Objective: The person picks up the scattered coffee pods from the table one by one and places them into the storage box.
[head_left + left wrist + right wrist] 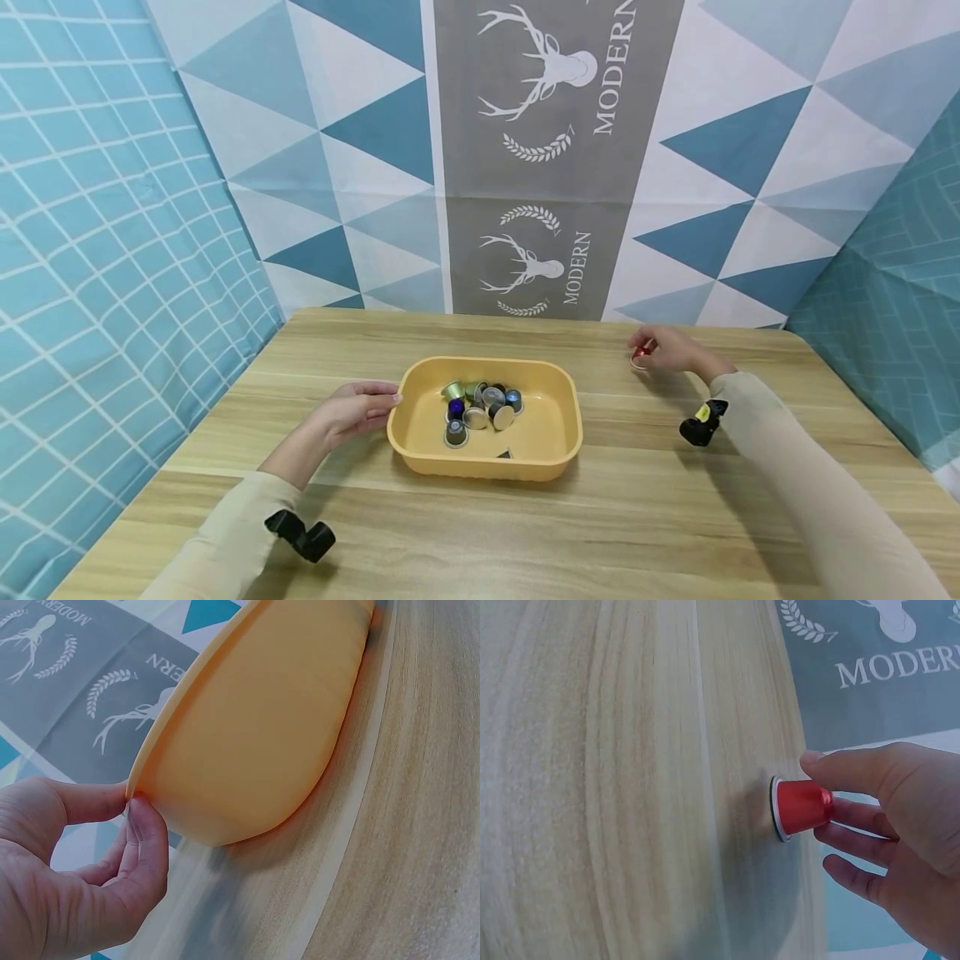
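A yellow plastic bin [486, 471] stands on the wooden table with several coffee capsules [476, 417] inside. At its left end my left hand [365, 408] pinches the rim between thumb and fingers, which the left wrist view shows close up on the bin's wall [247, 742]. Far to the right, my right hand [671, 348] holds a red coffee capsule [804, 806] between thumb and fingers. The capsule's wide silver-rimmed end faces the tabletop; whether it touches the wood I cannot tell. In the right wrist view the right hand [907, 825] has its thumb against the capsule's side.
The capsules in the bin are green, blue, dark and silver, mostly grouped toward its middle and back. A patterned cloth backdrop [525, 167] rises behind the table [450, 533]. Blue tiled cloth [112, 250] hangs on the left. Each wrist wears a black camera mount [300, 535].
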Demonstrator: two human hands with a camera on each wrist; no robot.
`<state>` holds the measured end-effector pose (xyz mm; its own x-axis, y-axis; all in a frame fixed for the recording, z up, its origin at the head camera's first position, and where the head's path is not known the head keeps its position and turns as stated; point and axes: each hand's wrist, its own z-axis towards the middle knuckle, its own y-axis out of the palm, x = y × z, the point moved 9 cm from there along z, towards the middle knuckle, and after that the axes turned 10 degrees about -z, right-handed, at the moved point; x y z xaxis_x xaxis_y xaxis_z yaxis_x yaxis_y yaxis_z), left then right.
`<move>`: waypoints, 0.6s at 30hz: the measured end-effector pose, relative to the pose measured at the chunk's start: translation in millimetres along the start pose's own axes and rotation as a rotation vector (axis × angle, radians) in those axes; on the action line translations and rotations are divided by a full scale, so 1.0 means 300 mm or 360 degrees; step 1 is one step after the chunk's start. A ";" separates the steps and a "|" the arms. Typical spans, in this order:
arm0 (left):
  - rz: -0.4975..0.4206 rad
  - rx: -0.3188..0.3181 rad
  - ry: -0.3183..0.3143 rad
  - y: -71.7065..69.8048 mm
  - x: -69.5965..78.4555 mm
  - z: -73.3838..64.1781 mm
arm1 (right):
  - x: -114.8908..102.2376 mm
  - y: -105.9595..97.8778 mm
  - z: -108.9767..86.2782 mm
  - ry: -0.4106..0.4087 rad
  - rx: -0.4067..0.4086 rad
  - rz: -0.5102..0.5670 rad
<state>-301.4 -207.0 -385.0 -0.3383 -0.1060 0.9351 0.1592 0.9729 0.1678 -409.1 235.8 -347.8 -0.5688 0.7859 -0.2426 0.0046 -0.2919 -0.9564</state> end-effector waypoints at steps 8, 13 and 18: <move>0.0011 -0.0009 0.0012 0.000 -0.001 0.002 | 0.053 0.036 -0.010 0.0216 -0.0052 0.0083; -0.0006 -0.0022 0.0016 0.003 -0.002 0.003 | 0.096 0.058 -0.012 0.0299 -0.0037 0.0145; -0.0015 -0.0032 0.0015 0.004 0.000 0.002 | 0.115 0.068 -0.011 0.0322 -0.0024 0.0159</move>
<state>-301.7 -205.8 -385.0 -0.3310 -0.1172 0.9363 0.1749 0.9675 0.1829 -425.9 258.7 -376.1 -0.3884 0.8472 -0.3624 0.0659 -0.3667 -0.9280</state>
